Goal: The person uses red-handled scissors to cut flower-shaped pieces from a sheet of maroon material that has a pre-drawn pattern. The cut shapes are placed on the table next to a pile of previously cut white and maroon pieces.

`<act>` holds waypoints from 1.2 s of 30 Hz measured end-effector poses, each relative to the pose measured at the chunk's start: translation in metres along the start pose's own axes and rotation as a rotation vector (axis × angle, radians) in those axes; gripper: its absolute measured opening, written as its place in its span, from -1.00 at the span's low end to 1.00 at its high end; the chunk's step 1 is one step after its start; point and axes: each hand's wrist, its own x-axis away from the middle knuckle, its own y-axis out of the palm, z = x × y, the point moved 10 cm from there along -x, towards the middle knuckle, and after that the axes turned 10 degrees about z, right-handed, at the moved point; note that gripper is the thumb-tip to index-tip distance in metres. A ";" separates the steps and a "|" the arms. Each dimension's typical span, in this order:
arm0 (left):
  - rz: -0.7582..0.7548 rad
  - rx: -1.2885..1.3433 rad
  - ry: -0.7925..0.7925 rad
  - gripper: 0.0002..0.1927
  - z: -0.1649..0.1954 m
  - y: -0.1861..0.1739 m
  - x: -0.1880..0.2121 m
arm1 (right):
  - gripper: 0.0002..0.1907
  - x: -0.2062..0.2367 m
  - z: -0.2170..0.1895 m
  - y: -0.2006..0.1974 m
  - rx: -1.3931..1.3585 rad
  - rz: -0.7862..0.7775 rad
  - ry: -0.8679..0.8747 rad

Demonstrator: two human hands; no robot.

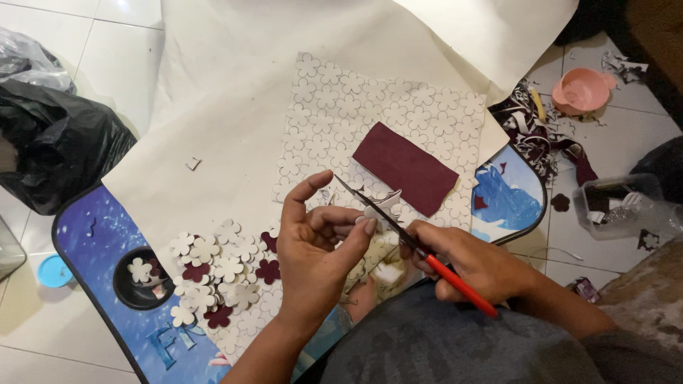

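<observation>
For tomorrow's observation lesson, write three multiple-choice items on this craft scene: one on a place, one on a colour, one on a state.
1. Where does the maroon rectangle lie?
A. On the flower-printed sheet
B. In the pink bowl
C. On the black bag

2. What colour are the handles of the scissors?
A. Blue
B. Red
C. Green

3. What is the left hand doing?
A. Lying flat on the floor
B. Holding the pink bowl
C. Holding a white flower piece at the scissor blades

Answers:
1 A: the rectangle rests on the sheet, right of its middle.
2 B: a red handle sticks out of the right hand.
3 C: the left fingers pinch the white piece beside the blades.
</observation>
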 end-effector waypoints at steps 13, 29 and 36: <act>0.020 -0.002 0.020 -0.23 0.006 -0.008 -0.005 | 0.07 0.002 0.010 -0.003 0.007 0.021 -0.077; -0.031 0.025 0.000 -0.32 -0.003 -0.001 -0.003 | 0.10 -0.001 -0.002 0.001 -0.111 0.004 -0.042; -0.042 0.064 -0.038 -0.35 -0.014 0.010 0.007 | 0.14 -0.006 -0.010 0.006 -0.128 -0.004 -0.091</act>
